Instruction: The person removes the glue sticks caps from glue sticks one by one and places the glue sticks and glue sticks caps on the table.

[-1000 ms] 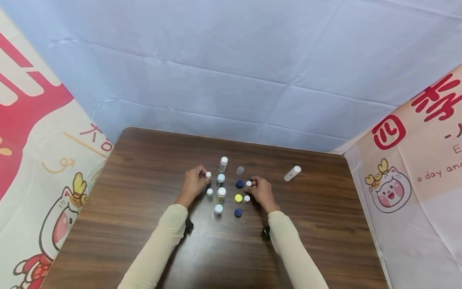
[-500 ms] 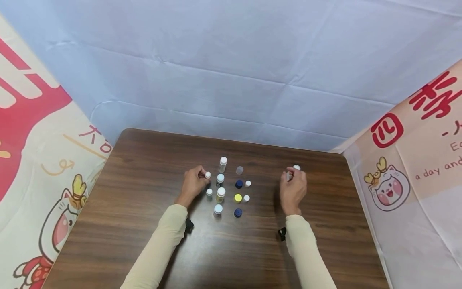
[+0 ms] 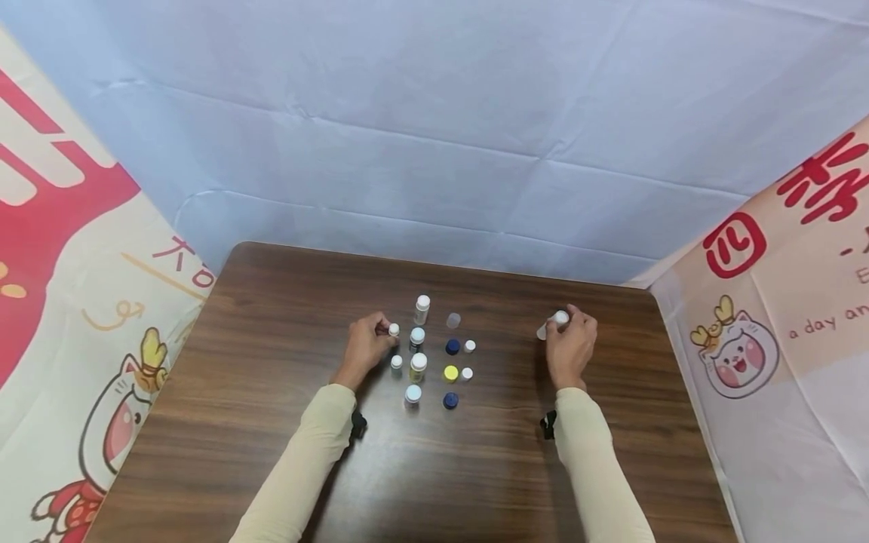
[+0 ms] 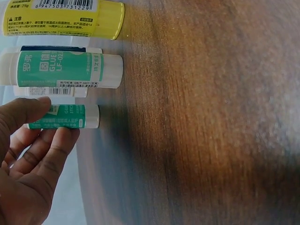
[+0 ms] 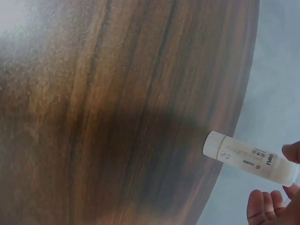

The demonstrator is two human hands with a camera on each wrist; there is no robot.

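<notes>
My left hand [image 3: 369,347] pinches a small green glue stick [image 4: 70,116], thumb on one side and fingers on the other; its white end [image 3: 394,330] shows in the head view. Beside it in the left wrist view stand a larger green glue stick [image 4: 77,70] and a yellow glue stick [image 4: 61,18]. Toward the right of the table, my right hand [image 3: 572,343] has thumb and fingers around the top of a white glue stick [image 5: 243,157]. That stick stands upright, its other end on the wood.
Several glue sticks, one of them white-topped [image 3: 422,308], form a group by my left hand. To their right lie short caps: a yellow cap [image 3: 451,374], blue caps [image 3: 451,400], white caps [image 3: 470,346] and a clear cap [image 3: 453,320]. A cloth wall [image 3: 434,188] rises behind the table.
My right hand has left a small white cap in the middle and moved right to the white glue stick, closing around its top. The left hand stays on its small glue stick.
</notes>
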